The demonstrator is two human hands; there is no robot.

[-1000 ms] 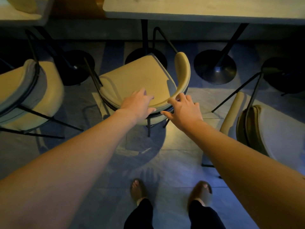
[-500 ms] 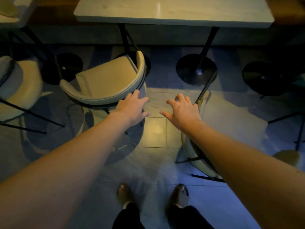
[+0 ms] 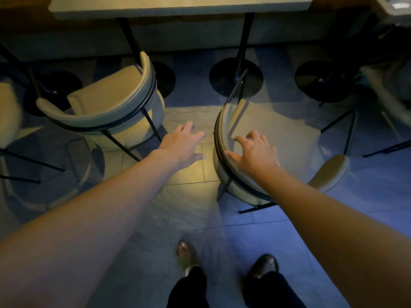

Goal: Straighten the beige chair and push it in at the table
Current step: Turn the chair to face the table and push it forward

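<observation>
Two beige chairs with curved backs and thin black legs stand in front of the pale table (image 3: 178, 5). The left chair (image 3: 100, 121) faces the table, its seat near the table's edge. The right chair (image 3: 287, 130) stands turned sideways, its backrest toward the left chair. My right hand (image 3: 255, 152) reaches over that backrest, thumb touching its rim, fingers loosely curved above the seat. My left hand (image 3: 184, 145) hovers over the floor between the two chairs, fingers spread, holding nothing.
Round black table bases (image 3: 235, 78) stand on the tiled floor under the table. Another beige chair (image 3: 9, 112) is at the far left, and a blurred one (image 3: 387, 81) at the far right. My feet (image 3: 186, 256) are on the floor behind the chairs.
Both hands have left the left chair, which now faces the table. The view has shifted right, and my right hand has come over the right chair's backrest.
</observation>
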